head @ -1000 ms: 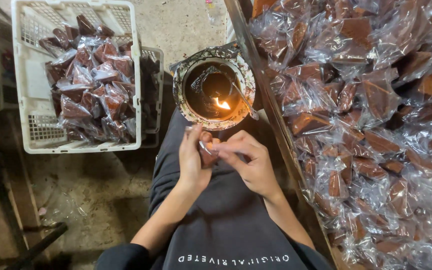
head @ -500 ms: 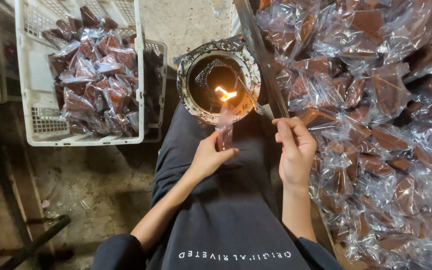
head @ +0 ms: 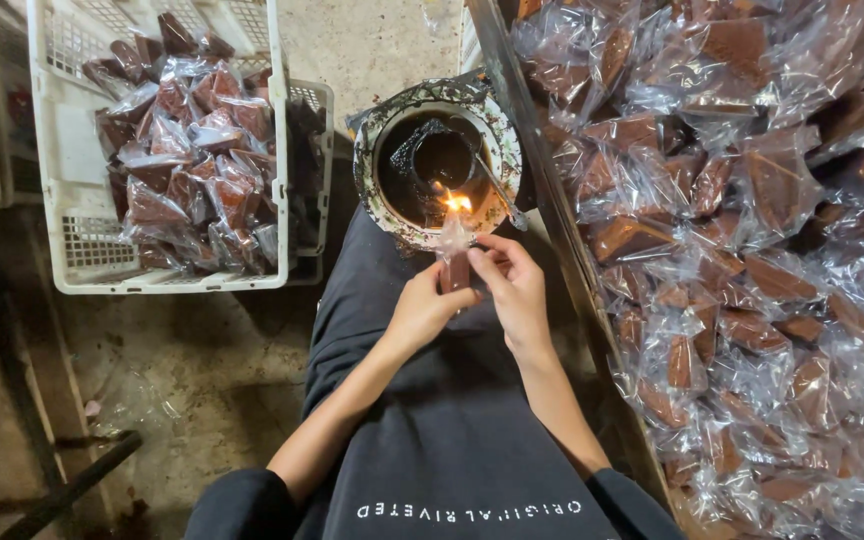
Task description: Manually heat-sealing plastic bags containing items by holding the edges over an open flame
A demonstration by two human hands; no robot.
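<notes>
Hands meet over the lap, just below the flame (head: 455, 203). Left hand (head: 422, 310) is closed around the lower body of a small wrapped brown piece (head: 454, 268), holding it upright so the loose plastic top points at the fire. Right hand (head: 512, 290) pinches the wrapper neck between fingertips, keeping the film gathered (skin stays below the heat). Flame burns at the near rim of a blackened round pan (head: 377, 160), placed at the knees within short reach. White crate (head: 52, 200) of wrapped pieces stands on the floor to the left. Counter (head: 552, 200) on the right carries a large heap of bagged pieces (head: 752, 250), close beside the right hand.
</notes>
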